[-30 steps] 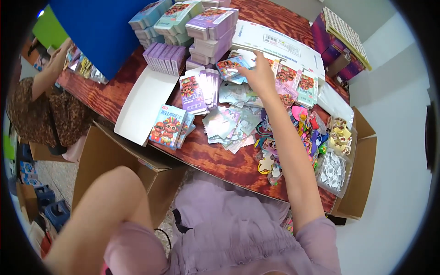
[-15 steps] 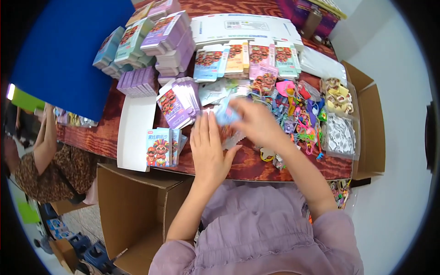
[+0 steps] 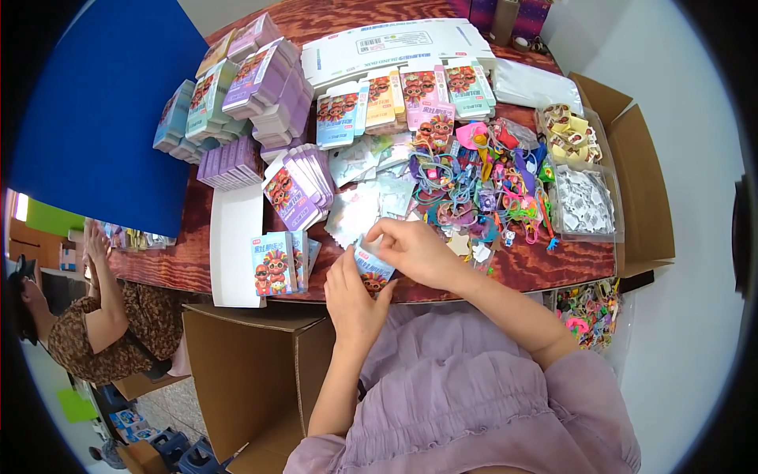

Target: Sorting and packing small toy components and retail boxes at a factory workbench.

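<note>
Near the table's front edge, my left hand (image 3: 353, 304) grips a small blue printed box (image 3: 374, 268) from its left side and below. My right hand (image 3: 420, 253) is at the box's upper right, its fingers pinched at the top edge; the fingers partly hide that end. Just beyond the box lie pale, shiny sachets (image 3: 355, 212). To the left of my hands, several blue printed boxes (image 3: 272, 265) lean together. A fanned stack of purple boxes (image 3: 296, 188) sits behind them. On the right is a heap of colourful small trinkets and cords (image 3: 482, 178).
A white open tray (image 3: 230, 261) stands at the left. Tall stacks of flat boxes (image 3: 272, 87) rise behind. Clear bins hold white cards (image 3: 584, 201) and cream pieces (image 3: 570, 134) at the right. Below the edge stands an open cardboard carton (image 3: 241, 371). Another person (image 3: 95, 324) works at far left.
My right hand has come down and toward me with the blue item, which both hands now hold near the table edge. The sachets behind are uncovered. The view has shifted slightly.
</note>
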Demonstrator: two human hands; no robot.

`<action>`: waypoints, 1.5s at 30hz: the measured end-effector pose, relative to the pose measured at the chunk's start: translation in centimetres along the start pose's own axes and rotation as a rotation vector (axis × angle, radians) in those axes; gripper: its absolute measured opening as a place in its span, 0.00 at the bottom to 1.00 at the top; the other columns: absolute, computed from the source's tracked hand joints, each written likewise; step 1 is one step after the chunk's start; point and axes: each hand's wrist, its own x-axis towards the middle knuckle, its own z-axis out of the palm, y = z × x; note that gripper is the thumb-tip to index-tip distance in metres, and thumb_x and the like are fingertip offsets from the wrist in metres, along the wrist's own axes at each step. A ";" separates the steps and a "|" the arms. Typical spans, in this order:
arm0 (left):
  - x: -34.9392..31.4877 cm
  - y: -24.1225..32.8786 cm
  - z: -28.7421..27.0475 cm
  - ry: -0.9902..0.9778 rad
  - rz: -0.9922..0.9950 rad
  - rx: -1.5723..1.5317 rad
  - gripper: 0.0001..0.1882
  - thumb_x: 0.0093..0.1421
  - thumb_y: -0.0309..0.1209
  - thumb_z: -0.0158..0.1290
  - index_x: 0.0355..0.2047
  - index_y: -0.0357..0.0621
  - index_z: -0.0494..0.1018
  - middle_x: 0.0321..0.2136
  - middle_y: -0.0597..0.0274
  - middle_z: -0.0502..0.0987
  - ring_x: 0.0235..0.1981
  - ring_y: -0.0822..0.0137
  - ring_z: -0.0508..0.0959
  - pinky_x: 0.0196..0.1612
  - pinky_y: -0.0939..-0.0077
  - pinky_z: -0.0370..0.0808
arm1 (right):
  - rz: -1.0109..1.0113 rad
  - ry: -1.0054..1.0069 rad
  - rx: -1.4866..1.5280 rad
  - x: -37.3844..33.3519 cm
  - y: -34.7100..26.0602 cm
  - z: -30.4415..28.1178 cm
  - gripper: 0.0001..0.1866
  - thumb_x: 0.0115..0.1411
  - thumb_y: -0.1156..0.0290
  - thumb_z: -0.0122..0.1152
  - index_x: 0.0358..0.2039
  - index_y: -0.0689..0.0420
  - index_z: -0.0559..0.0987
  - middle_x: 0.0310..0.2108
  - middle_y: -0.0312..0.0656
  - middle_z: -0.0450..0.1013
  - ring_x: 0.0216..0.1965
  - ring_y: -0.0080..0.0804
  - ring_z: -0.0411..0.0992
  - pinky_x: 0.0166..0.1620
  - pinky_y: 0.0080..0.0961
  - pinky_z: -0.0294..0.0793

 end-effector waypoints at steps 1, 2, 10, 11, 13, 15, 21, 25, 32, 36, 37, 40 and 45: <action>-0.2 -0.5 -0.1 -0.012 -0.008 -0.013 0.45 0.46 0.34 0.69 0.61 0.32 0.59 0.52 0.44 0.69 0.54 0.45 0.69 0.55 0.54 0.66 | -0.037 0.003 0.045 0.3 0.2 -0.2 0.09 0.58 0.77 0.59 0.40 0.61 0.78 0.21 0.37 0.73 0.24 0.20 0.71 0.30 0.23 0.70; -0.5 -1.1 -0.2 0.024 -0.006 -0.056 0.43 0.45 0.31 0.68 0.60 0.35 0.61 0.51 0.46 0.70 0.53 0.47 0.69 0.55 0.54 0.66 | -0.075 0.109 0.012 1.0 1.2 -0.1 0.09 0.58 0.74 0.60 0.39 0.61 0.78 0.25 0.39 0.74 0.26 0.27 0.74 0.32 0.27 0.72; -2.4 -0.9 -2.4 0.124 -0.074 -0.071 0.40 0.44 0.25 0.65 0.60 0.39 0.65 0.52 0.47 0.68 0.53 0.49 0.69 0.55 0.57 0.67 | -0.140 0.268 -0.775 5.3 3.0 3.4 0.28 0.45 0.63 0.74 0.45 0.59 0.73 0.38 0.46 0.70 0.45 0.44 0.71 0.43 0.39 0.74; -2.3 -1.0 -2.4 0.126 -0.115 -0.193 0.40 0.44 0.25 0.65 0.60 0.39 0.65 0.53 0.47 0.68 0.53 0.50 0.69 0.56 0.59 0.67 | -0.142 0.257 -0.771 5.5 3.3 3.2 0.28 0.45 0.63 0.74 0.45 0.59 0.73 0.38 0.46 0.70 0.45 0.44 0.71 0.43 0.39 0.74; -2.4 -1.2 -2.2 0.124 -0.164 -0.313 0.40 0.44 0.24 0.65 0.60 0.38 0.65 0.53 0.48 0.67 0.54 0.51 0.69 0.56 0.60 0.68 | -0.056 0.264 -0.710 6.1 4.5 1.8 0.26 0.45 0.65 0.73 0.44 0.59 0.73 0.38 0.47 0.71 0.45 0.45 0.72 0.42 0.39 0.74; -2.4 -1.6 -2.0 0.032 -0.187 -0.565 0.41 0.45 0.25 0.66 0.61 0.38 0.65 0.53 0.49 0.68 0.55 0.53 0.70 0.56 0.63 0.68 | -0.133 0.333 -0.613 6.0 5.3 0.5 0.21 0.46 0.69 0.71 0.40 0.60 0.75 0.32 0.44 0.72 0.36 0.38 0.74 0.36 0.34 0.73; -1.9 -1.4 -1.8 -0.020 -0.128 -0.487 0.39 0.45 0.21 0.66 0.60 0.39 0.65 0.49 0.59 0.70 0.46 0.67 0.74 0.47 0.73 0.74 | 0.223 0.036 0.253 2.0 1.0 -5.8 0.06 0.57 0.74 0.64 0.32 0.62 0.76 0.23 0.31 0.71 0.21 0.17 0.66 0.25 0.22 0.65; -0.6 -0.2 -0.9 -0.060 -0.145 -0.446 0.38 0.44 0.24 0.68 0.58 0.39 0.66 0.50 0.49 0.72 0.50 0.53 0.75 0.51 0.65 0.73 | 0.212 -0.193 0.378 -1.5 -1.0 -7.3 0.06 0.58 0.73 0.63 0.34 0.60 0.76 0.24 0.33 0.73 0.21 0.16 0.68 0.24 0.22 0.66; 0.1 0.8 -1.1 -0.099 0.100 -0.171 0.40 0.43 0.21 0.66 0.59 0.41 0.66 0.54 0.50 0.69 0.53 0.48 0.72 0.51 0.61 0.74 | -0.031 -0.189 -0.417 -3.7 -2.1 -9.9 0.07 0.59 0.68 0.60 0.35 0.58 0.78 0.14 0.41 0.72 0.16 0.33 0.75 0.26 0.32 0.71; 0.4 1.2 -0.9 -0.163 0.099 -0.188 0.40 0.43 0.21 0.65 0.59 0.43 0.65 0.55 0.51 0.68 0.56 0.48 0.70 0.52 0.59 0.74 | -0.012 -0.212 -0.382 -4.5 -2.0 -10.7 0.08 0.58 0.67 0.61 0.33 0.57 0.80 0.15 0.41 0.73 0.16 0.33 0.75 0.26 0.31 0.71; 0.4 1.4 -0.8 -0.158 0.119 -0.177 0.40 0.43 0.21 0.65 0.59 0.44 0.65 0.55 0.51 0.68 0.56 0.48 0.70 0.53 0.58 0.73 | -0.025 -0.253 -0.441 -4.5 -1.3 -10.9 0.08 0.58 0.66 0.61 0.32 0.56 0.81 0.15 0.41 0.73 0.17 0.34 0.75 0.26 0.32 0.71; 0.6 2.5 -0.8 -0.169 0.172 -0.117 0.40 0.42 0.20 0.66 0.58 0.43 0.66 0.55 0.50 0.69 0.56 0.48 0.71 0.54 0.58 0.72 | 0.121 -0.348 -0.459 -4.3 -2.0 -11.4 0.08 0.54 0.65 0.61 0.30 0.56 0.82 0.19 0.44 0.75 0.23 0.40 0.76 0.31 0.37 0.73; 0.4 2.9 0.4 -0.221 0.280 -0.053 0.40 0.44 0.22 0.63 0.60 0.44 0.64 0.56 0.50 0.68 0.59 0.46 0.67 0.54 0.57 0.73 | -0.036 -0.337 -0.777 -3.9 -0.3 -8.8 0.08 0.56 0.66 0.61 0.31 0.55 0.80 0.20 0.42 0.75 0.26 0.40 0.78 0.31 0.38 0.72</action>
